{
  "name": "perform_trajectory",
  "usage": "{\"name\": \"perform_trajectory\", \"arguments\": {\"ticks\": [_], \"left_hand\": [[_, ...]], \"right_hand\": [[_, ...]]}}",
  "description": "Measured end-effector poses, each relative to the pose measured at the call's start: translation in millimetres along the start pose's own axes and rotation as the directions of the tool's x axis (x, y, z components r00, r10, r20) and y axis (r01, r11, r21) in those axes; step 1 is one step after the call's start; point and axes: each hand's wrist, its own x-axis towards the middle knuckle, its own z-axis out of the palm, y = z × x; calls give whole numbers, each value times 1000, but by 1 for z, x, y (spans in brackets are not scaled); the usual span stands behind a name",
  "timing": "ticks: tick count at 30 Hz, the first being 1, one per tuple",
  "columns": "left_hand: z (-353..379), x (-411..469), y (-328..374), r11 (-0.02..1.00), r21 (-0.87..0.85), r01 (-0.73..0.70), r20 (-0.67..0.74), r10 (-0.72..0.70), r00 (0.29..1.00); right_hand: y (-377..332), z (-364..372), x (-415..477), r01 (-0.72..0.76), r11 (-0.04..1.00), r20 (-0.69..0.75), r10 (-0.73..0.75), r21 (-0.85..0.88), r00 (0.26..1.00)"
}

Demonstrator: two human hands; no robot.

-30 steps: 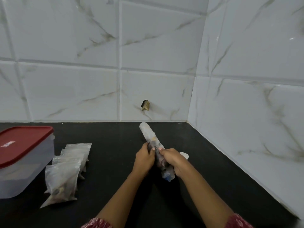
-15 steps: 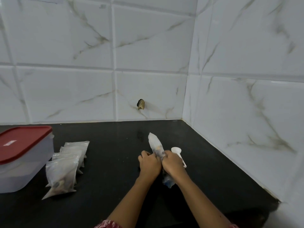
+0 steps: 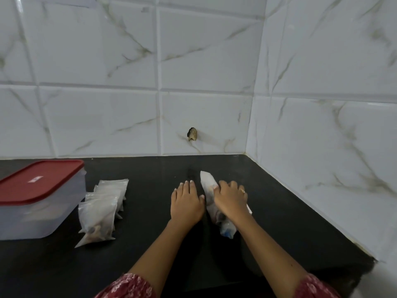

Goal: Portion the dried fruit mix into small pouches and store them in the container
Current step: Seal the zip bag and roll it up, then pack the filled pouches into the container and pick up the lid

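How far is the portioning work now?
Done: several small clear filled pouches lie beside the clear container with red lid. In hand: the right hand holds the rolled clear plastic bag; the left hand lies flat. Left: pouches go into the closed container.

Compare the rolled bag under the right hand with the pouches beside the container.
The rolled bag is one long rolled-up tube; the pouches are several small packets. The right hand grips the rolled bag; the pouches lie untouched, overlapping beside the container. Both are clear plastic holding dried mix, on the black counter.
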Motion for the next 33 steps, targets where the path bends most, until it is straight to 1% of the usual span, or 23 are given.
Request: {"name": "perform_trajectory", "arguments": {"ticks": [3, 6, 9, 12, 14, 18, 23, 26, 29, 31, 33], "left_hand": [[-9, 0, -19, 993, 117, -13, -25, 16, 1000], [-18, 3, -40, 986, 168, 0, -63, 11, 998], [-31, 10, -61, 969, 246, 11, -54, 3, 999], [-51, 25, -84, 957, 289, 36, -103, -6, 995], [-68, 33, -97, 954, 294, 53, -120, -18, 993], [-106, 48, -122, 948, 300, 104, -105, -76, 992], [-152, 40, -155, 938, 278, 205, -72, -192, 979], [-174, 24, -178, 926, 242, 292, -51, -288, 956], [-193, 9, -205, 916, 202, 347, -44, -346, 937], [-204, 0, -225, 897, 194, 397, -56, -394, 917], [-215, -9, -249, 864, 165, 476, -75, -470, 879]], "right_hand": [[-17, 6, 4, 82, 995, -19, -83, -53, 996], [-37, 17, 14, 151, 986, -26, -154, -72, 988], [-64, 33, 24, 189, 977, -32, -193, -99, 981], [-94, 47, 29, 238, 963, -33, -244, -128, 969], [-113, 50, 33, 264, 956, 0, -266, -128, 964], [-152, 42, 45, 282, 955, 37, -279, -92, 959], [-200, 27, 42, 326, 945, 117, -321, -28, 940], [-228, 26, 33, 362, 932, 165, -359, 16, 919], [-254, 36, 18, 401, 913, 218, -408, 77, 887], [-270, 45, 8, 398, 905, 260, -425, 152, 867], [-285, 55, -6, 358, 905, 314, -417, 230, 853]]}}
